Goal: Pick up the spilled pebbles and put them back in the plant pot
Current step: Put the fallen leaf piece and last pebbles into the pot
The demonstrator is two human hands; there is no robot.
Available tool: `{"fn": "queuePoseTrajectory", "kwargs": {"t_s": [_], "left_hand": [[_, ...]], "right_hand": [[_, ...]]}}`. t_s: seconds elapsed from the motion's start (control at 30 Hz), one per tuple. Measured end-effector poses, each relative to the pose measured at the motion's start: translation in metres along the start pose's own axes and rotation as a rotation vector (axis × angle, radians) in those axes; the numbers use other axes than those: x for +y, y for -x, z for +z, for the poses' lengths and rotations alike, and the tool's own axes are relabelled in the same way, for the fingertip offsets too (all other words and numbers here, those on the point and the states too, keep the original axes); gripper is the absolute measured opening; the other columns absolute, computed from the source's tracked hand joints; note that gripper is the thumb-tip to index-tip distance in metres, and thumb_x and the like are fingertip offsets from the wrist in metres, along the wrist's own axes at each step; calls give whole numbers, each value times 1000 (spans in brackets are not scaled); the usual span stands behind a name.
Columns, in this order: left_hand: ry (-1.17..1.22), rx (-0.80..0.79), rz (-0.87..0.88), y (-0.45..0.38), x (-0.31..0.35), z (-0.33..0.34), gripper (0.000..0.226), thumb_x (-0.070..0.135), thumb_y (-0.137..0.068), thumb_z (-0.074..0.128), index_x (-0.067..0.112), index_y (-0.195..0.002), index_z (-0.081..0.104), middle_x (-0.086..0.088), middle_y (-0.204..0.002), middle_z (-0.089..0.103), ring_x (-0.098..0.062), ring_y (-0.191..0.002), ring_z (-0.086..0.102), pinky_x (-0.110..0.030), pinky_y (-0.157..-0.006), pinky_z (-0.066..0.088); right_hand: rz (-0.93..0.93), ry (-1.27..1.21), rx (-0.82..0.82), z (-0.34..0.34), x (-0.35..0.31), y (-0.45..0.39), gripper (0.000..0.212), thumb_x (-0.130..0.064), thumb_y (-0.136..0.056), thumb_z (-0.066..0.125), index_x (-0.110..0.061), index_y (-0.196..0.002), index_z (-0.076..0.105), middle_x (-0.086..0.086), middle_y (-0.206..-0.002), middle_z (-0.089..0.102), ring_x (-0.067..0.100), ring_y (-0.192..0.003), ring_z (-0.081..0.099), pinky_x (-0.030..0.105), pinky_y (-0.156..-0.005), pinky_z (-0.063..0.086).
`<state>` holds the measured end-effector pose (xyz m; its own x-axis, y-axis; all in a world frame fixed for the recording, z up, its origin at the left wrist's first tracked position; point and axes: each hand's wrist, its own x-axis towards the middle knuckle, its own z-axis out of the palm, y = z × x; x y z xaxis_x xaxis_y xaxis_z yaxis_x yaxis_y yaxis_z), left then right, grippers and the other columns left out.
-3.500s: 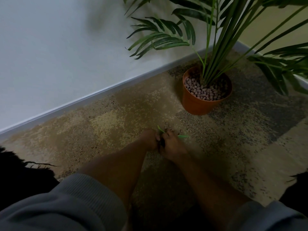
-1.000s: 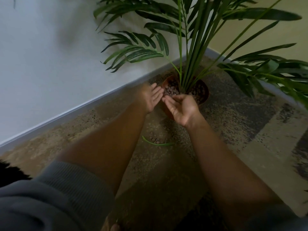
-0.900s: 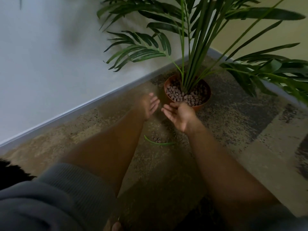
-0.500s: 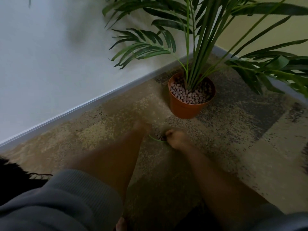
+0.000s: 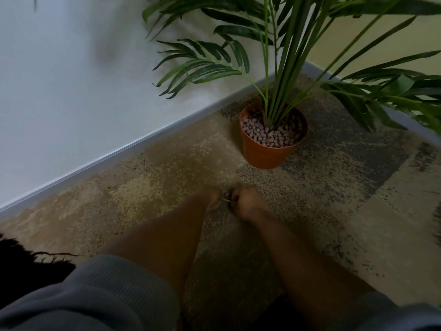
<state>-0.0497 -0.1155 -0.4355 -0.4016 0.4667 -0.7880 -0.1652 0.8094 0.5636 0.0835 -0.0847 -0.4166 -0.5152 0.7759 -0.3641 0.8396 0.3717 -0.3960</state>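
An orange plant pot [image 5: 265, 155] stands on the carpet near the wall corner, filled with pinkish pebbles [image 5: 267, 136] around a green palm. On the carpet in front of it lies a small cluster of spilled pebbles [image 5: 225, 191] beside a fallen green leaf strip [image 5: 226, 200]. My left hand [image 5: 211, 197] and my right hand [image 5: 247, 203] are both down on the carpet, cupped close on either side of that cluster. The fingers are blurred, and what they hold is hidden.
A white wall with a grey skirting board [image 5: 114, 155] runs diagonally at the left. Palm fronds [image 5: 205, 68] overhang the pot and the right side. The patterned carpet [image 5: 358, 199] spreads around. A dark frayed object [image 5: 23, 266] lies at the lower left.
One second ago both hands were held open over the pot. They have since dropped back to the carpet and closed in around the spilled pebbles.
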Motion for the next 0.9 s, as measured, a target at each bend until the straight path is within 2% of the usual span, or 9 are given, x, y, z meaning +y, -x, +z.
{"fn": "queuePoseTrajectory", "kwargs": {"t_s": [0.13, 0.33, 0.47, 0.57, 0.6, 0.67, 0.77, 0.83, 0.9], "left_hand": [[72, 1, 88, 5, 19, -3, 22, 13, -92, 55, 14, -70, 52, -1, -69, 52, -11, -57, 48, -20, -51, 43], [197, 163, 247, 20, 70, -4, 19, 19, -87, 64, 11, -70, 61, -7, -73, 62, -18, -68, 59, -30, -67, 51], [214, 191, 358, 27, 108, -2, 18, 27, -90, 62, 10, -90, 65, -2, -77, 61, -12, -70, 58, -26, -59, 48], [290, 161, 433, 36, 136, 7, 9, 21, -91, 63, 13, -90, 60, -3, -84, 60, -14, -80, 60, -28, -71, 54], [320, 177, 449, 40, 144, 9, 11, 18, -88, 67, 13, -93, 59, -4, -89, 60, -16, -84, 62, -30, -78, 56], [398, 229, 469, 41, 156, 11, 36, 21, -73, 80, 15, -102, 60, -5, -99, 63, -19, -88, 66, -33, -82, 59], [359, 333, 499, 2, 168, 14, 43, 38, -47, 81, 26, -80, 57, -6, -95, 69, -22, -82, 71, -36, -75, 61], [348, 355, 496, -16, 172, 18, 36, 38, -47, 81, 25, -71, 57, -8, -89, 71, -24, -79, 72, -38, -74, 61], [338, 331, 502, 1, 178, 21, 26, 34, -57, 82, 22, -70, 63, -9, -86, 72, -24, -78, 72, -39, -75, 61]], "right_hand": [[-30, -98, 83, -20, -3, 0, 15, -20, -90, 58, -23, -95, 72, 2, -106, 67, 20, -96, 63, 37, -87, 54], [-52, -295, 205, -50, 4, -13, 10, -30, -86, 60, -28, -86, 70, 2, -94, 68, 22, -88, 63, 42, -82, 56], [-143, -354, 328, -76, 5, -22, 20, -27, -91, 58, -19, -100, 75, 7, -101, 70, 25, -92, 63, 38, -83, 53], [-254, -434, 453, -91, -3, -26, 24, -22, -93, 57, -16, -111, 71, 5, -103, 69, 19, -93, 62, 29, -84, 50], [-262, -464, 518, -95, -5, -27, 25, -23, -92, 57, -16, -114, 69, 5, -105, 68, 17, -95, 61, 26, -84, 49], [-252, -497, 663, -98, -5, -30, 26, -24, -91, 59, -13, -114, 68, 7, -107, 68, 17, -98, 61, 24, -84, 47], [-236, -537, 830, -102, -2, -32, 18, -20, -90, 64, -10, -103, 72, 6, -100, 70, 16, -93, 62, 20, -79, 45], [-192, -564, 872, -103, 2, -35, 16, -20, -88, 66, -10, -99, 73, 6, -97, 71, 14, -89, 63, 17, -77, 44], [-142, -565, 863, -104, 7, -40, 17, -22, -87, 67, -11, -98, 74, 5, -96, 72, 16, -88, 65, 25, -78, 51]]}}
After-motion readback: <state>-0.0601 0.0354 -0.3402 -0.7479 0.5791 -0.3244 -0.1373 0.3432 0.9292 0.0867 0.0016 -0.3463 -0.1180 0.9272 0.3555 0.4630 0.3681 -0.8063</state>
